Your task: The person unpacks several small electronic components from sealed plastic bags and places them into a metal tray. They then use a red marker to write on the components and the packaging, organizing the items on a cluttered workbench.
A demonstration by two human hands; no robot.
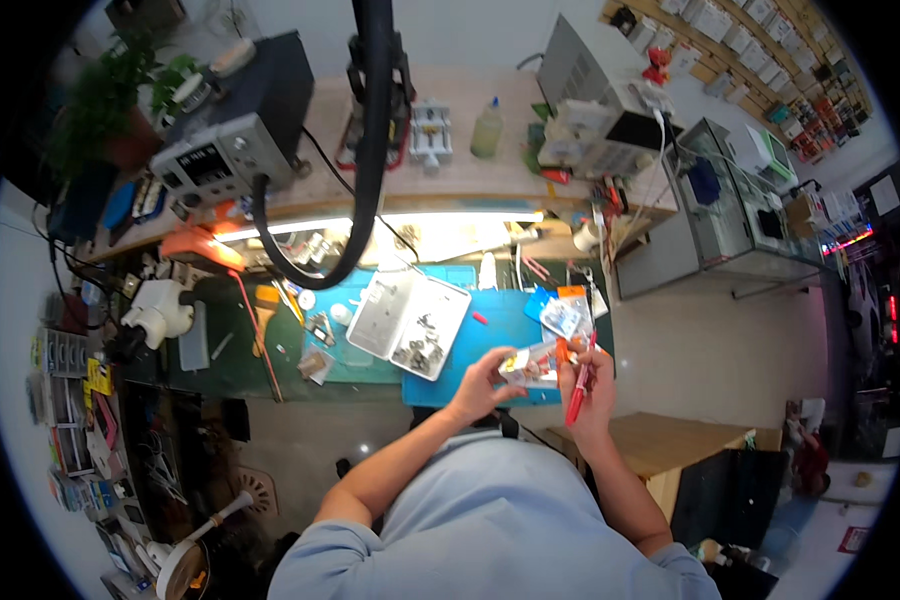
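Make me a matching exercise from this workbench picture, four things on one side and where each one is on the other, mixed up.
Things:
1. red pen-shaped tool
2. small clear packet
3. white parts tray
4. pale squeeze bottle

Places:
A. on the upper wooden shelf
B. in the right hand
C. lying on the blue mat
D. pinched by the left hand

Pairs: 1-B, 2-D, 3-C, 4-A
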